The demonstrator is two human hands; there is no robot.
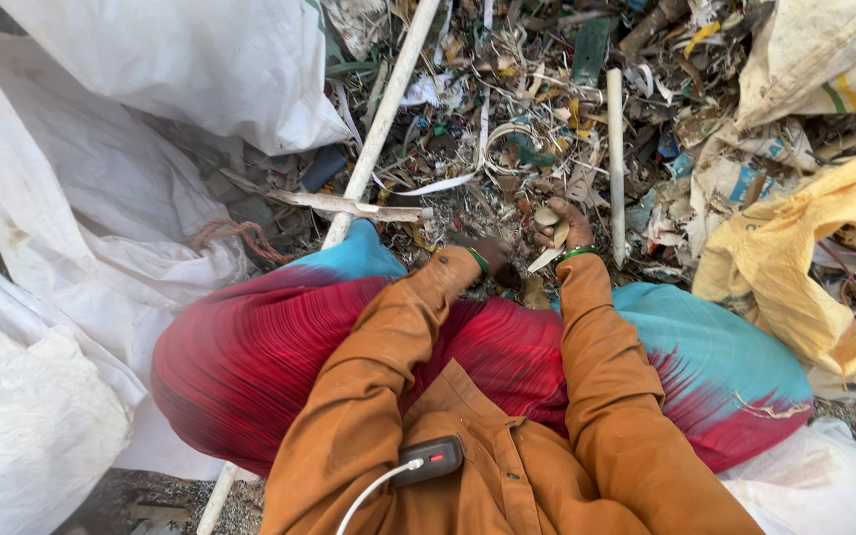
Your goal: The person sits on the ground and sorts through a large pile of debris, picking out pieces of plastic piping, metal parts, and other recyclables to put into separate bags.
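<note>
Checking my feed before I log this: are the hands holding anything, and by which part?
The right hand grips a pale flat scrap piece by its upper end. Whether the left hand holds anything cannot be told.

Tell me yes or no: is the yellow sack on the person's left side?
No, the yellow sack lies to the right of the right hand.

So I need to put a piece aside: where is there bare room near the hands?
Little. The scrap pile ahead of the left hand and right hand is packed with strips and shards. Freer spots: the white sack left of the long white pipe, the yellow sack at right, and the red and blue cloth over the lap.
</note>
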